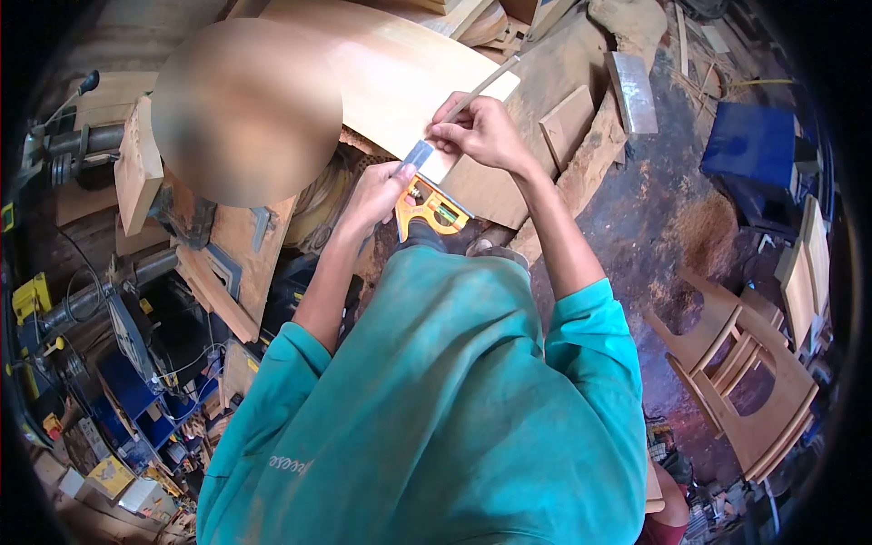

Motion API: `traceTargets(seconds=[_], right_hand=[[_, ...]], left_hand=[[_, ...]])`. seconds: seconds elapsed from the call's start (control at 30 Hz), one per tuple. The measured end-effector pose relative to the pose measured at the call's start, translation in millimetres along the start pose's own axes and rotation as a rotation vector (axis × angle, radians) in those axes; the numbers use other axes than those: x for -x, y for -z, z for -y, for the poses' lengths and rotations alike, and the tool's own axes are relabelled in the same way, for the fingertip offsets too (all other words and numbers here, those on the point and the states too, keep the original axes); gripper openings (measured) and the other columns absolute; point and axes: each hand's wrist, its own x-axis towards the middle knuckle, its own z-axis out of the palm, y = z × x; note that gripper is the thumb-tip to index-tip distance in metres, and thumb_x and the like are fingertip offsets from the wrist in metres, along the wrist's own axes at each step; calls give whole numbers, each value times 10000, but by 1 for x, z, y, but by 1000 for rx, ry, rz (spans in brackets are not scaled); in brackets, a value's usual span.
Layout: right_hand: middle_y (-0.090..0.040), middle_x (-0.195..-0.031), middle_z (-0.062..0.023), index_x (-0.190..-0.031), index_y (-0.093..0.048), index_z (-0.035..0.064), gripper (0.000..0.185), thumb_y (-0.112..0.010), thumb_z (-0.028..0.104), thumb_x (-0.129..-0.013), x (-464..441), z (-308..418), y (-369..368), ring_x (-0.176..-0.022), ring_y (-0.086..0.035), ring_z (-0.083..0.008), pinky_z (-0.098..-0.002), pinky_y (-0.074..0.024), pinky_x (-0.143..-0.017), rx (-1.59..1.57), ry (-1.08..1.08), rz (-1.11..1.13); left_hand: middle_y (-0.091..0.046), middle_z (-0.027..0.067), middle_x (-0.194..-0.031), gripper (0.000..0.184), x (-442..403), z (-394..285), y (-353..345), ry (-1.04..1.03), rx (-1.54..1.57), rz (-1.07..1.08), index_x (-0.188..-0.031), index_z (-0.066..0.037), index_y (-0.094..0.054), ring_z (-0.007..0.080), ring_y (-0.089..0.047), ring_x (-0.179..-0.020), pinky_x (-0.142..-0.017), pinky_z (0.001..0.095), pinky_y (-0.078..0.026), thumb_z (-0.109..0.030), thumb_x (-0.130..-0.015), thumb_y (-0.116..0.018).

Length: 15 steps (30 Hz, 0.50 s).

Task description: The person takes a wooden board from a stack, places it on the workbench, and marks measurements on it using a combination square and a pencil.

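A wide, pale wooden board stretches from the upper left towards me, its near corner under my hands. Against its near end sits a yellow combination square with a green level vial and a metal blade. My left hand has its fingers closed on the square, thumb by the blade. In my right hand is a pencil, pinched between thumb and fingers and slanting up to the right. The pencil's lower tip, close to the blade on the board, is hard to make out.
To the right lie a small wooden offcut, a metal plate and a blue box-shaped machine. Curved wooden frames rest on the sawdusty floor. Machinery and tools crowd the left. A round blur covers part of the upper left.
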Motion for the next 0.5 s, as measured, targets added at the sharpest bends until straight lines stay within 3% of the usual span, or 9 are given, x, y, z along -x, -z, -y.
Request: traceTargets(seconds=[0.27,0.4,0.5], right_hand=[[-651,-674,-66,-801,-606,-30,44,-636,-7,-824,1,1,3,-603,-637,-101,-229,-516,-539,11,4,-4],[-672,-748,-66,-869,-591,-25,74,-631,37,-865,0,-2,5,-647,-633,-82,-208,-514,-551,64,-15,43],[-653,-650,-61,-808,-618,-26,44,-645,9,-806,-3,-2,7,-591,-634,-96,-238,-506,-531,24,45,-40]], left_hand=[[-574,5,-631,306,1,-2,-4,27,-12,3,-894,-42,-607,30,-399,-411,-348,201,-280,-281,-987,-440],[-575,2,-636,331,1,-5,-8,54,21,-9,-910,-43,-608,30,-409,-430,-362,197,-278,-307,-992,-425],[-575,8,-643,346,-2,-7,-9,50,17,3,-934,-38,-607,37,-423,-446,-370,200,-289,-318,-996,-413]])
